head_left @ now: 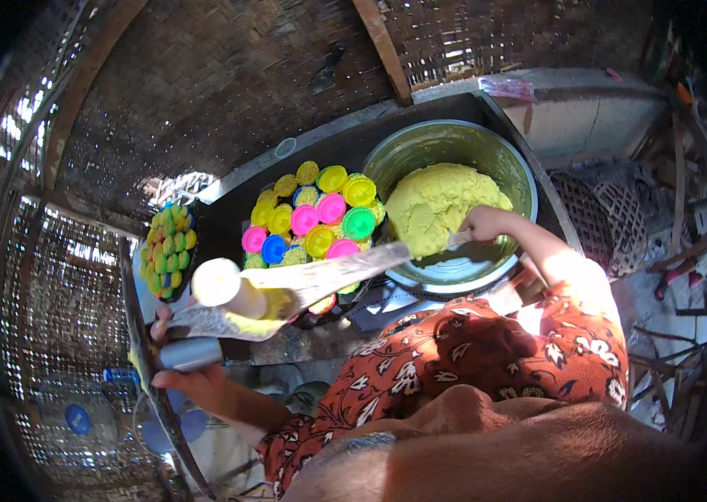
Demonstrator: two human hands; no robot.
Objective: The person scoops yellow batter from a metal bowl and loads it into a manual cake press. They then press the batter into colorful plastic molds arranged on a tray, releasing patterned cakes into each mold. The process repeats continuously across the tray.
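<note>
My left hand [194, 376] is wrapped round the grey metal cylinder [190, 355] of a wooden hand press. The press has two long wooden arms [345, 269] and a pale round-topped plunger [216, 283], with yellow dough smeared between the arms. My right hand [487, 222] is closed on a small pale flat tool [459, 239], whose tip meets the big mound of yellow dough [433, 197]. This dough sits in a wide metal basin [529, 180]. Beside the basin stands a cluster of small coloured cups [305, 219], several holding yellow strands.
A dark table with a raised rim [337, 134] bears the basin and cups. At its left end is another round group of green, yellow and red pieces [168, 251]. Woven bamboo walls [228, 75] close in behind and on the left. A pink plastic bag [508, 89] lies on the back ledge.
</note>
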